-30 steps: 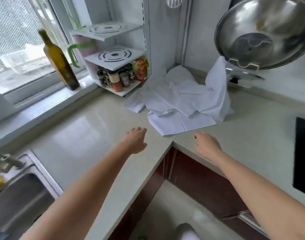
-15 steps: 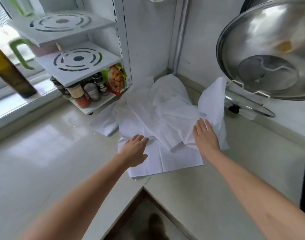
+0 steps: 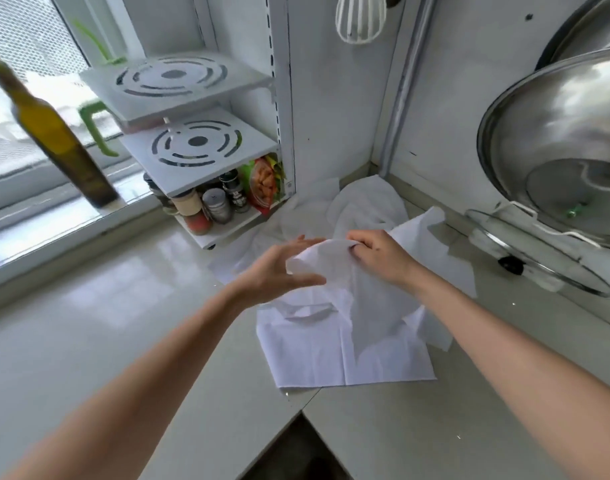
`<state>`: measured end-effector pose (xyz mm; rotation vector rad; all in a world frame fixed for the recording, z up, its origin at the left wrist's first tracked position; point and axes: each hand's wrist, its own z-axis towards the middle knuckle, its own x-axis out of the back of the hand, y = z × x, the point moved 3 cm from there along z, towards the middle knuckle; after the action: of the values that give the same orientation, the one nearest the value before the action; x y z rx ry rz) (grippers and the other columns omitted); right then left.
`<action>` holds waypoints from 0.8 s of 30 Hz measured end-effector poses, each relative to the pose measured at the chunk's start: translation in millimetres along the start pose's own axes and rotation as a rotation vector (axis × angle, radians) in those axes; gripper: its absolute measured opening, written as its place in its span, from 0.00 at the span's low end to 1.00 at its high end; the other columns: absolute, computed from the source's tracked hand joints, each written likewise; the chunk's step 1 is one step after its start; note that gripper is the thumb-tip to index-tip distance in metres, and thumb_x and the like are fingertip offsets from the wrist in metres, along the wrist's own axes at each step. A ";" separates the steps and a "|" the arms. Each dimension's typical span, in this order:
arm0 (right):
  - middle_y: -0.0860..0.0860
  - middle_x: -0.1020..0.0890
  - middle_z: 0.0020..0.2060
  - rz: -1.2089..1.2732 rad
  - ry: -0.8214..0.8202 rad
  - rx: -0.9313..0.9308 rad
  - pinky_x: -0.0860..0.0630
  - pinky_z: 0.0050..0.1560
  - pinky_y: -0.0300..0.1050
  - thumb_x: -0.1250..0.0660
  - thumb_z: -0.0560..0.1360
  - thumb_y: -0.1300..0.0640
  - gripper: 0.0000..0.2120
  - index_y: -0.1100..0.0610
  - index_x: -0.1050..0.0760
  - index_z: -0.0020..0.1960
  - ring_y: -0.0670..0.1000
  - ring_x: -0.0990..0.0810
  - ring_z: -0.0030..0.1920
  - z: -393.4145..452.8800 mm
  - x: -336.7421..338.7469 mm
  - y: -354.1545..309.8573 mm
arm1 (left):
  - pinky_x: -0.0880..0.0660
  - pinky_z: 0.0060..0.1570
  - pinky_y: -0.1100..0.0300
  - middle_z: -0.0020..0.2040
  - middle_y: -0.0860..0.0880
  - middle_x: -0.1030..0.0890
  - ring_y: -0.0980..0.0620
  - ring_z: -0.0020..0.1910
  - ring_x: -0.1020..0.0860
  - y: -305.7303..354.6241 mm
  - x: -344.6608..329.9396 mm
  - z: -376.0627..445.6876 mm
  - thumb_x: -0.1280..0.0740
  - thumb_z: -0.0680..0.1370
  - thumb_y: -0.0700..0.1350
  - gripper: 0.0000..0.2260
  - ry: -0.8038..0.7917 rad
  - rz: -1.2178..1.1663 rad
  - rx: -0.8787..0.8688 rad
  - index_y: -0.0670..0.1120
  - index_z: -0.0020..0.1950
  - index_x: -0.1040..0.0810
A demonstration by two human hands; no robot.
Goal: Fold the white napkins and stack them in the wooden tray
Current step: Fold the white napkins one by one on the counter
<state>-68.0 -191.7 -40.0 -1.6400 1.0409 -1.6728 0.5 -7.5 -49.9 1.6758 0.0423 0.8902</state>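
Kitchen counter (image 3: 89, 323) held a heap of napkins (image 3: 345, 341). Right hand (image 3: 383, 256) pinched the top napkin (image 3: 334, 261); left hand (image 3: 279, 268) stayed loose beside it. Lifting slowly would free one.

Napkins (image 3: 345, 344) plain white. Counter (image 3: 89, 327) glossy pale beige. Rack (image 3: 192, 147) white, grey ring slots on its shelves. Bottle (image 3: 59, 140) olive green. Jug handle (image 3: 92, 133) bright green. Snack packet (image 3: 263, 181) orange-red, green edge. Lid (image 3: 560, 147) shiny steel. Whisk (image 3: 360, 19) white.
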 end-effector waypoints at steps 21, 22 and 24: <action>0.50 0.26 0.31 0.112 -0.295 0.255 0.37 0.26 0.35 0.33 0.77 0.59 0.10 0.59 0.23 0.38 0.46 0.31 0.30 20.1 -298.2 -255.9 | 0.29 0.28 0.70 0.37 0.47 0.24 0.57 0.31 0.26 -57.4 249.1 -337.0 0.32 0.77 0.40 0.04 0.638 -0.503 0.417 0.41 0.44 0.20; 0.49 0.25 0.30 0.120 -0.345 0.260 0.36 0.27 0.34 0.32 0.77 0.58 0.09 0.58 0.22 0.38 0.45 0.30 0.30 18.8 -299.6 -259.0 | 0.26 0.32 0.70 0.43 0.44 0.24 0.55 0.36 0.24 -60.7 252.5 -347.8 0.33 0.77 0.37 0.05 0.616 -0.555 0.413 0.37 0.51 0.20; 0.48 0.21 0.31 0.086 -0.562 0.221 0.31 0.30 0.34 0.30 0.75 0.56 0.08 0.56 0.18 0.39 0.45 0.25 0.30 19.0 -299.3 -263.5 | 0.22 0.45 0.67 0.49 0.42 0.20 0.52 0.45 0.19 -63.9 256.3 -363.0 0.34 0.76 0.33 0.12 0.540 -0.659 0.358 0.36 0.59 0.22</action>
<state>8.2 196.0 16.2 -1.7393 0.6127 -1.1186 2.6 431.9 41.8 1.5341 1.1101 0.8173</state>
